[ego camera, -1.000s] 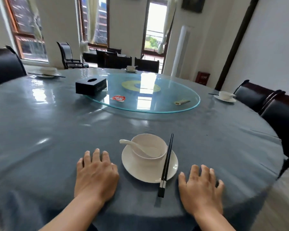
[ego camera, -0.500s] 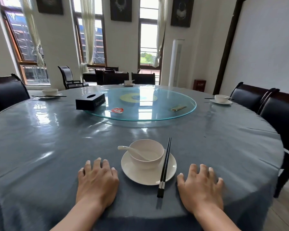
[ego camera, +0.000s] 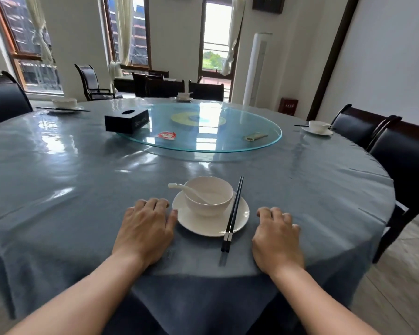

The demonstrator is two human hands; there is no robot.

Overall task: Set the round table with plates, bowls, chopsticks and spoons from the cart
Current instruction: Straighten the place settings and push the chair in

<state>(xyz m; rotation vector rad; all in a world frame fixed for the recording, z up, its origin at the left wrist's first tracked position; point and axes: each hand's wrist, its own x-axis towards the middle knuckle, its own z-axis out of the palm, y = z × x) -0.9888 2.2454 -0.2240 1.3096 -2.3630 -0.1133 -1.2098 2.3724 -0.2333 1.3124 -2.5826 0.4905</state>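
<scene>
Before me on the round table [ego camera: 58, 180] sits a white plate [ego camera: 203, 226] with a white bowl [ego camera: 209, 201] on it. A white spoon [ego camera: 186, 191] leans in the bowl, handle to the left. Black chopsticks [ego camera: 233, 213] lie across the plate's right rim. My left hand [ego camera: 144, 229] rests palm down on the cloth just left of the plate, its thumb at the rim. Resting on the cloth to the right of the chopsticks is my right hand [ego camera: 277, 238], fingers loosely curled. Neither hand holds anything.
A glass turntable [ego camera: 228, 143] in the middle carries a black tissue box [ego camera: 127, 120]. Other place settings stand at the far left [ego camera: 64, 103], far side [ego camera: 184, 96] and right [ego camera: 318, 128]. Dark chairs [ego camera: 404, 160] ring the table.
The view has pulled back and risen. Both hands have drawn slightly toward me on the cloth, and their fingers have gone from flat to loosely curled.
</scene>
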